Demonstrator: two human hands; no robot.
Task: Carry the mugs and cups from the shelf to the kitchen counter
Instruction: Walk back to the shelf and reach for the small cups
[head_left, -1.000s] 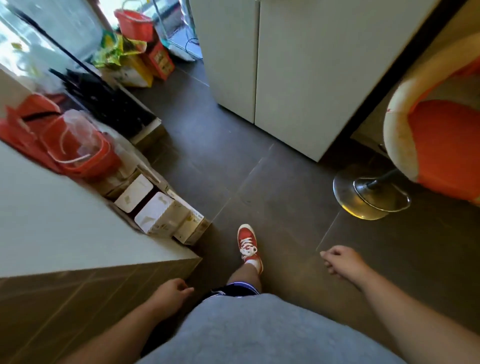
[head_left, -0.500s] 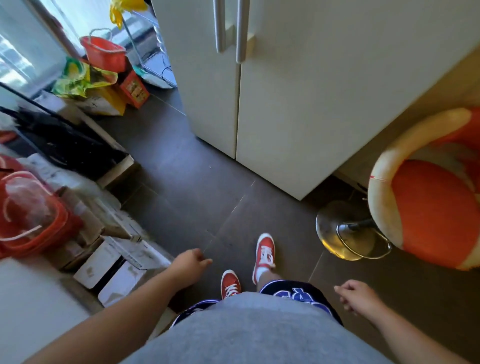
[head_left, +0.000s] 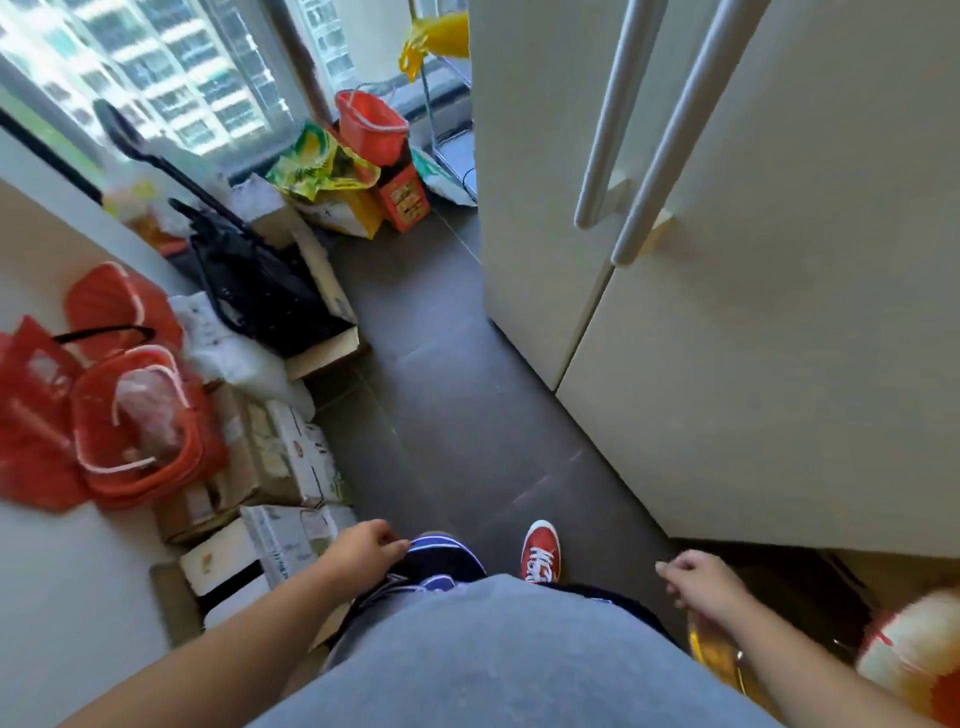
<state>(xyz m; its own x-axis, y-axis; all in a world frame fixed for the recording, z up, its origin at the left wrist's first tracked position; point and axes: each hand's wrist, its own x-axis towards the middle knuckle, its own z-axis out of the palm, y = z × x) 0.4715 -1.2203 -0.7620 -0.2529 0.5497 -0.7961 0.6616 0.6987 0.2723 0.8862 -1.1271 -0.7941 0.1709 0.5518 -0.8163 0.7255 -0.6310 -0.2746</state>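
Above floor, left hand, right hand, curled

The person wears a grey shirt at six o'clock, dark shorts with blue and white stripes at its twelve, and a red sneaker with white laces and toe cap at the shorts' three, left hand and right hand bare.

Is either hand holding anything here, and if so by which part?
Nothing is held: the left hand and right hand both hang loosely curled and empty.
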